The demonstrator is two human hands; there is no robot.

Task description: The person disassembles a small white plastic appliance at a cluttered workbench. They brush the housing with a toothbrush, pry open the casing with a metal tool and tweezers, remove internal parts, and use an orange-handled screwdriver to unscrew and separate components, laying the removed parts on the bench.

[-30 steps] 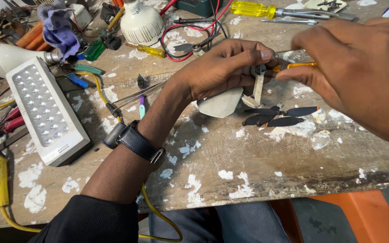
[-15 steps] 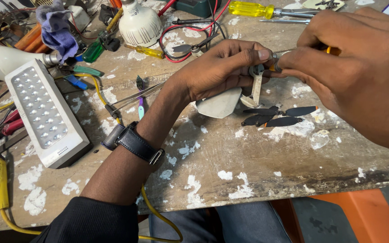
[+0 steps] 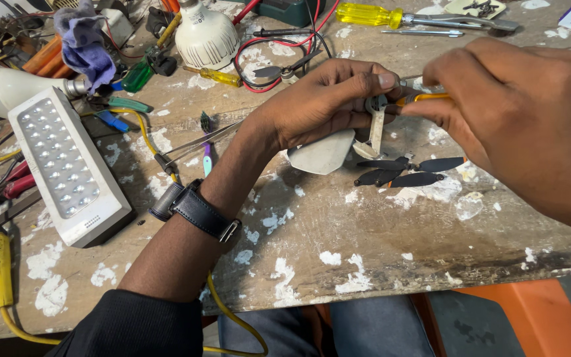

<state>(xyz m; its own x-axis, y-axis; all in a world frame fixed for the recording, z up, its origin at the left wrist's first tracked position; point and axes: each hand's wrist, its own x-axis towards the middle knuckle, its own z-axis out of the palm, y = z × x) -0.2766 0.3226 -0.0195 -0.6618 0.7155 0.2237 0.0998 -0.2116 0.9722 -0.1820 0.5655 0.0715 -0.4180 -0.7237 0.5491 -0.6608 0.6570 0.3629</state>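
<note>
I inspected the work above the tabletop [image 3: 338,264]. My left hand [image 3: 328,102] was closed around a small grey part [image 3: 377,106], pinched at the fingertips, a pale strip hanging from it. My right hand [image 3: 517,119] gripped an orange-handled tool [image 3: 421,99], its tip at that part. I judged this a fine fitting step, calling for a steady hold. A white shell [image 3: 322,152] and black blades [image 3: 404,173] lay just below.

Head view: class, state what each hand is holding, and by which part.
Left hand pinches a small grey part at its top end. Right hand grips an orange-handled tool by the handle.
</note>
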